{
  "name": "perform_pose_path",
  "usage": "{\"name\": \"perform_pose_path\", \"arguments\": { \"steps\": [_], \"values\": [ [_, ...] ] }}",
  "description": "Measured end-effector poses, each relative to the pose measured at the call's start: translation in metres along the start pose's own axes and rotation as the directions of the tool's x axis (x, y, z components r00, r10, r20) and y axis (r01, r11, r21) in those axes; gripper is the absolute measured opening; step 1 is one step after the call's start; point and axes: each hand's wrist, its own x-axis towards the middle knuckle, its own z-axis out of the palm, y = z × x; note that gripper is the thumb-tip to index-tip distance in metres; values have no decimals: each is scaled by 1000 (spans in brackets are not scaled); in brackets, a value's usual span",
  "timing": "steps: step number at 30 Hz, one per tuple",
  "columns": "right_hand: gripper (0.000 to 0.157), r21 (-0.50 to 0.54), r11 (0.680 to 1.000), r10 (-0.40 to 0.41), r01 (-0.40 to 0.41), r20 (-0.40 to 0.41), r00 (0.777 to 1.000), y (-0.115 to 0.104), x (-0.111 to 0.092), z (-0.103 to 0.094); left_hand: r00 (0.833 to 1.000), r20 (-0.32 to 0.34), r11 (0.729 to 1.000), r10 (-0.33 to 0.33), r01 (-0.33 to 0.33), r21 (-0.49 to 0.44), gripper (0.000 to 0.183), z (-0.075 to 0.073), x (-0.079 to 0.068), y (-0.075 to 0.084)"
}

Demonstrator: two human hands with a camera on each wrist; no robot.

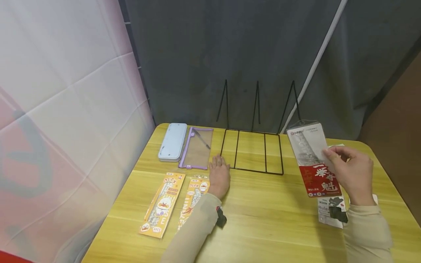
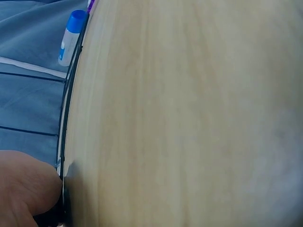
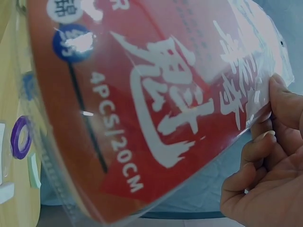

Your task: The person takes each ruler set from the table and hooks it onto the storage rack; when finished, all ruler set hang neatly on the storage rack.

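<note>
My right hand (image 1: 355, 173) pinches the right edge of a red and white ruler set package (image 1: 317, 160) between thumb and fingers. The package is raised above the table, its hang-hole end up; the right wrist view shows "4PCS/20CM" on its clear-wrapped front (image 3: 142, 109). My left hand (image 1: 219, 177) rests on the table, palm down with fingers extended, at the front left corner of a black wire rack (image 1: 251, 170). Part of that hand (image 2: 28, 184) lies against the black wire in the left wrist view. Three upright wire prongs (image 1: 257, 102) rise at the rack's back.
Left on the table lie a pale tin case (image 1: 173, 140), a purple-edged mesh pouch (image 1: 197, 149) and two orange duck packages (image 1: 162, 204). Another ruler package (image 1: 329, 217) lies below my right hand. A purple tape roll (image 3: 21, 137) and a blue-capped glue stick (image 2: 72, 40) show in the wrist views.
</note>
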Motion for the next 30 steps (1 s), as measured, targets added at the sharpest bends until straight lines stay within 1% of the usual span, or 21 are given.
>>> {"name": "perform_pose_path", "arguments": {
  "steps": [6, 12, 15, 20, 24, 27, 30],
  "values": [
    [42, -33, 998, 54, -53, 24, 998, -5, 5, 1, 1000, -8, 1000, -4, 4, 6, 54, -2, 0, 1],
    [40, -14, 998, 57, -57, 21, 998, -6, 18, 11, 1000, -7, 1000, -5, 5, 24, 54, 0, 0, 1],
    [43, 13, 996, 89, -90, 36, 995, -7, 29, 20, 1000, -7, 1000, -4, 4, 20, 54, 1, 1, 1],
    [52, 58, 987, 147, -150, 61, 987, -11, 55, 36, 999, -33, 1000, -1, 1, 13, 54, 0, 4, 0],
    [55, 56, 985, 159, -163, 78, 984, -12, 73, 51, 999, -41, 1000, 7, -6, 15, 54, 0, 4, 1],
    [54, 46, 985, 164, -168, 90, 982, -11, 81, 60, 1000, -30, 1000, 7, -6, 11, 54, 2, 1, 1],
    [54, 43, 983, 176, -181, 98, 979, -8, 89, 67, 1000, -31, 1000, -2, 2, -13, 53, 2, 0, 0]
  ]
}}
